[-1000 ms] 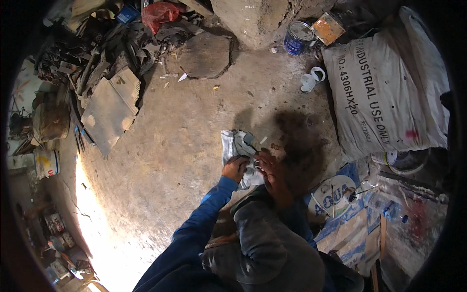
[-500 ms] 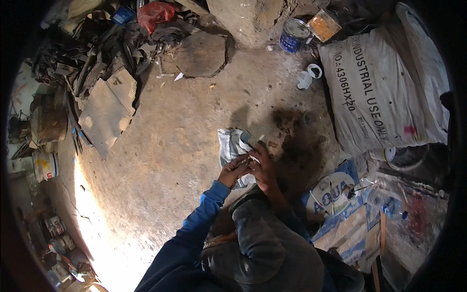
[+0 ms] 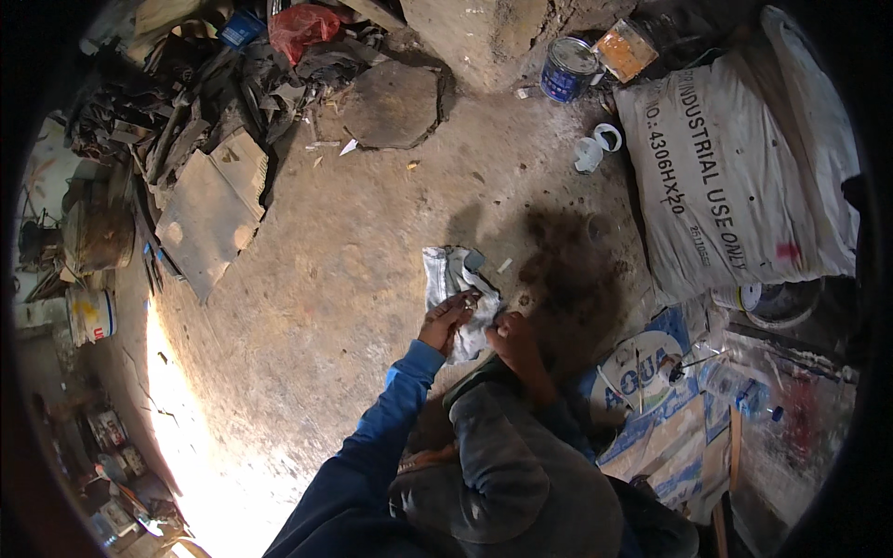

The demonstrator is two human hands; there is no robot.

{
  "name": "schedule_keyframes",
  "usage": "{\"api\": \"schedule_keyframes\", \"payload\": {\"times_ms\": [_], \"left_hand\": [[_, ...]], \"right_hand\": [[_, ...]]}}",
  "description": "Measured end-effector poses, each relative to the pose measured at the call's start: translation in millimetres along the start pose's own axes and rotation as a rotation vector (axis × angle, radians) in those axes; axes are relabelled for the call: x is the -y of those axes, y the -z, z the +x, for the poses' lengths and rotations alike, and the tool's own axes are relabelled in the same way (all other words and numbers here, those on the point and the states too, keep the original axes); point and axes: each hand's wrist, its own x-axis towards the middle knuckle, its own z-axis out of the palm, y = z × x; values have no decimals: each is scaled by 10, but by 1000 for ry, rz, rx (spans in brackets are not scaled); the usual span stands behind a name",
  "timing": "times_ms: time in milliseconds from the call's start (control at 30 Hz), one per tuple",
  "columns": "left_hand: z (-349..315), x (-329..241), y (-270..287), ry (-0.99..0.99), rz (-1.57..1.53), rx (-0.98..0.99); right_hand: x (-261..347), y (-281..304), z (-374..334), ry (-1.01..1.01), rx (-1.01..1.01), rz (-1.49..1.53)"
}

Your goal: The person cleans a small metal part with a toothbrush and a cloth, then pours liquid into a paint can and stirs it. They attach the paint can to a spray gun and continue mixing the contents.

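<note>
A crumpled white-and-grey cloth (image 3: pixel 436 272) lies in the middle, below and around my hands. My left hand (image 3: pixel 445 324), at the end of a blue sleeve, is over the cloth, its fingers pinched on something small and shiny that I cannot make out. My right hand (image 3: pixel 512 338) is closed at the right edge of the cloth, a little apart from the left one. Whatever its fingers hold, if anything, is hidden. A small pale strip (image 3: pixel 505 265) lies on the floor just beyond the cloth.
A big white printed sack (image 3: pixel 721 177) stands at the right, with a blue paint can (image 3: pixel 568 70) beyond it. Cardboard (image 3: pixel 209 219) and dark scraps heap up at the far left. A plastic bottle (image 3: pixel 735 389) lies on the right, by a flattened blue-and-white carton (image 3: pixel 684 479).
My hands, together before, have come apart. The right one has drawn back toward me and closed into a fist-like grip, while the left stays over the cloth.
</note>
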Motion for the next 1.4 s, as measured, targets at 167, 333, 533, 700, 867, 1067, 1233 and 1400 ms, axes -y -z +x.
{"api": "schedule_keyframes", "payload": {"times_ms": [167,333,533,700,867,1067,1233,1400], "left_hand": [[-80,55,-30,-92,654,-44],[-291,61,-111,-108,460,-27],[-291,-46,-112,-58,367,-113],[-444,-171,-118,-197,443,61],[-394,-302,-94,45,-211,132],[-216,-271,-150,79,-208,130],[-167,-229,-193,96,24,160],[-102,-249,-211,73,350,264]], "right_hand": [[279,-218,154,-142,-19,985],[380,-289,189,-180,-216,649],[493,-421,74,-180,-279,470],[257,-371,296,-34,-468,518],[-324,-367,39,-267,-68,1107],[-708,-475,-89,32,398,1933],[-333,-463,70,-235,32,1440],[-52,-203,72,-219,57,1319]]}}
